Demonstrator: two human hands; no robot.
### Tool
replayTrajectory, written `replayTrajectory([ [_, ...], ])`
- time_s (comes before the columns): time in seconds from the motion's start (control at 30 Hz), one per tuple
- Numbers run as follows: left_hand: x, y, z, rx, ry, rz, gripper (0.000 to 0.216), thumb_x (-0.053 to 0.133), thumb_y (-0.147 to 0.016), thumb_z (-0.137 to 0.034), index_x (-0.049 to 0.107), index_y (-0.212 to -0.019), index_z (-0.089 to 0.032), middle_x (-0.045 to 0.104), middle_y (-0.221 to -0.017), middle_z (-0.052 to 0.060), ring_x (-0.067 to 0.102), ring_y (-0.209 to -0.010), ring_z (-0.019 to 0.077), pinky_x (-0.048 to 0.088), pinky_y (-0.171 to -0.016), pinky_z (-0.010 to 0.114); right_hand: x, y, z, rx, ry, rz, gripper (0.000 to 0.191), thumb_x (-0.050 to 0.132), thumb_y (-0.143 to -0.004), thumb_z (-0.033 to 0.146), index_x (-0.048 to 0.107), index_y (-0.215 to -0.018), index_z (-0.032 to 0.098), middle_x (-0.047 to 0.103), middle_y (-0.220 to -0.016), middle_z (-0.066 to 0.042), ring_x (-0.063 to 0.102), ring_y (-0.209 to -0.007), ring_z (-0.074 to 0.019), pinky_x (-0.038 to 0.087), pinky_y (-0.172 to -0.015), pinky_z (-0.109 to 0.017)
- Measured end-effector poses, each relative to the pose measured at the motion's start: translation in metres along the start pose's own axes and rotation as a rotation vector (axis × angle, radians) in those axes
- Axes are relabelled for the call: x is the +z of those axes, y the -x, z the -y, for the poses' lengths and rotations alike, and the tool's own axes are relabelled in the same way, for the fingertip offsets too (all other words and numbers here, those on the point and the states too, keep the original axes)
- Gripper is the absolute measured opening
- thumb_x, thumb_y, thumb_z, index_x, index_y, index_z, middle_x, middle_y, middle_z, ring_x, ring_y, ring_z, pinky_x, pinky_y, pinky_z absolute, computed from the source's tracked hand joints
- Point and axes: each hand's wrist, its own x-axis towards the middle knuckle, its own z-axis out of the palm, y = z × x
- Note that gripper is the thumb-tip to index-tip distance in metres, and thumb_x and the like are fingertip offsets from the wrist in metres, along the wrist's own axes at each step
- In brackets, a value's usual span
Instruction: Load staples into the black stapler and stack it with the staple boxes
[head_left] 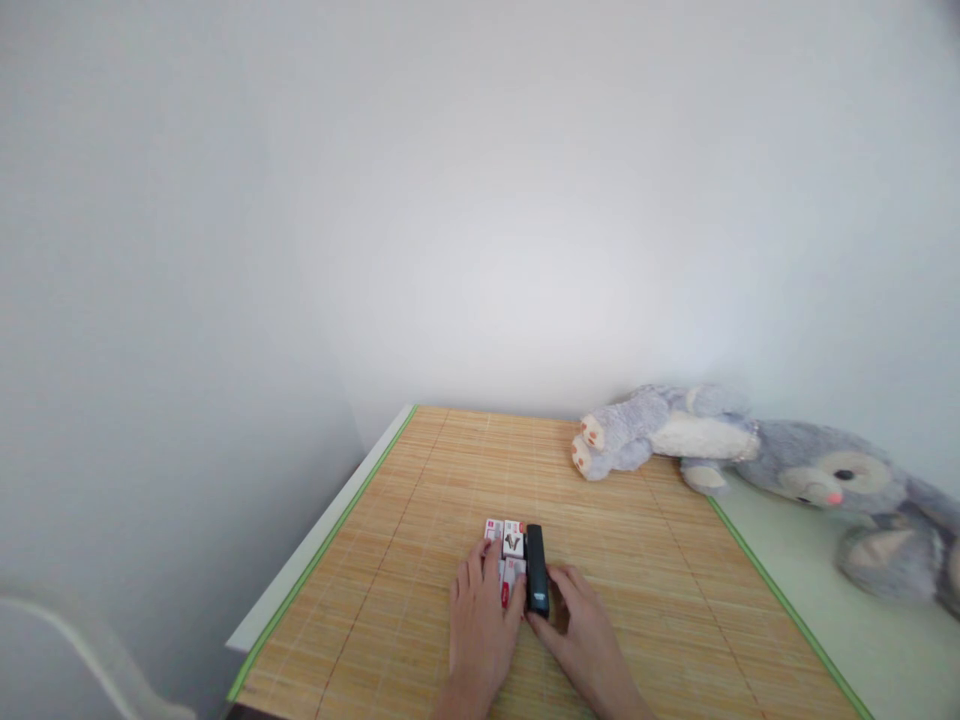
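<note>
- Head view: a black oblong thing [537, 583] lies on a bamboo mat [645, 560], which covers most of the desk [817, 590]. It is found near the front edge of the mat, straight ahead of the person and between the two hands.
- Its long axis runs away from the person, almost straight toward the wall [480, 200]. The near end points to the gap between the hands.
- Just to its left, a cluster of small boxes [508, 545] in white and red is seen, touching it or nearly so.
- The left hand [480, 625] is laid flat with the fingers stretched out. Its fingertips rest on the small boxes, and nothing is enclosed by it.
- The right hand [581, 630] is placed at the right side of the black oblong thing, with the fingers against its near end. Whether it is really clamped on it or only touching it cannot be told, because the thing is small in the picture.
- The hands are apart, separated only by the black oblong thing. The right hand is the nearer one to it, while the left hand is nearer to the small boxes.
- A plush rabbit [757, 450] lies on its side at the far right corner, well apart from the hands.
</note>
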Motion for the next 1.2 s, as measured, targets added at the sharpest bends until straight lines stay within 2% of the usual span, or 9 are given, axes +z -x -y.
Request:
replayTrajectory([
  [0.17, 0.001, 0.000, 0.003, -0.014, -0.012, -0.007, 0.055, 0.042, -0.101, -0.042, 0.039, -0.155, -0.029, 0.043, -0.157, 0.006, 0.045, -0.135, 0.0265, 0.036, -0.110, 0.041, 0.003, 0.000, -0.002, 0.008, 0.022, -0.014, 0.048, 0.070, -0.078, 0.035, 0.065, -0.126, 0.030, 0.065, -0.124, -0.009, 0.060, -0.118, -0.0324, 0.049, -0.103, -0.045],
  [0.4, -0.002, -0.004, 0.012, 0.009, -0.037, -0.046, 0.050, 0.035, -0.103, -0.035, 0.044, -0.152, -0.028, 0.046, -0.154, 0.006, 0.047, -0.132, 0.0256, 0.036, -0.111, 0.041, 0.010, -0.010, 0.010, -0.032, 0.091, 0.005, 0.049, 0.071, -0.077, 0.034, 0.065, -0.125, 0.027, 0.065, -0.123, -0.008, 0.060, -0.116, -0.0307, 0.047, -0.102, -0.040],
  [0.5, -0.011, -0.010, 0.028, 0.022, -0.062, -0.054, 0.047, 0.036, -0.103, -0.034, 0.047, -0.149, -0.027, 0.048, -0.152, 0.006, 0.049, -0.130, 0.0250, 0.037, -0.109, 0.040, 0.018, -0.017, 0.020, -0.081, 0.095, 0.037, 0.050, 0.070, -0.077, 0.031, 0.065, -0.127, 0.026, 0.065, -0.124, -0.008, 0.059, -0.117, -0.0300, 0.044, -0.103, -0.039],
  [0.67, -0.029, -0.027, 0.069, 0.027, -0.119, -0.077, 0.047, 0.040, -0.101, -0.032, 0.048, -0.148, -0.028, 0.050, -0.150, 0.006, 0.051, -0.125, 0.0242, 0.038, -0.109, 0.040, 0.039, -0.033, 0.043, -0.148, 0.116, 0.096, 0.049, 0.070, -0.080, 0.028, 0.065, -0.128, 0.030, 0.065, -0.122, -0.007, 0.058, -0.114, -0.0291, 0.044, -0.100, -0.038],
  [0.87, -0.040, -0.044, 0.111, 0.051, -0.179, -0.155, 0.046, 0.042, -0.101, -0.031, 0.049, -0.147, -0.031, 0.053, -0.147, 0.003, 0.049, -0.128, 0.0238, 0.037, -0.111, 0.041, 0.063, -0.051, 0.065, -0.185, 0.130, 0.115, 0.048, 0.074, -0.082, 0.033, 0.065, -0.129, 0.033, 0.066, -0.113, -0.005, 0.058, -0.109, -0.0278, 0.043, -0.095, -0.036],
  [1.0, -0.039, -0.049, 0.124, 0.056, -0.189, -0.171, 0.046, 0.043, -0.102, -0.033, 0.049, -0.147, -0.031, 0.053, -0.147, 0.004, 0.050, -0.127, 0.0251, 0.039, -0.110, 0.043, 0.069, -0.055, 0.070, -0.188, 0.142, 0.108, 0.047, 0.075, -0.083, 0.036, 0.065, -0.129, 0.034, 0.066, -0.111, -0.003, 0.058, -0.109, -0.0269, 0.042, -0.093, -0.035],
  [1.2, -0.038, -0.049, 0.127, 0.069, -0.190, -0.191, 0.044, 0.037, -0.105, -0.036, 0.050, -0.147, -0.032, 0.053, -0.148, 0.005, 0.053, -0.122, 0.0253, 0.042, -0.107, 0.045, 0.069, -0.056, 0.070, -0.181, 0.165, 0.103, 0.051, 0.074, -0.086, 0.041, 0.062, -0.136, 0.035, 0.065, -0.109, -0.003, 0.058, -0.106, -0.0252, 0.041, -0.093, -0.034],
])
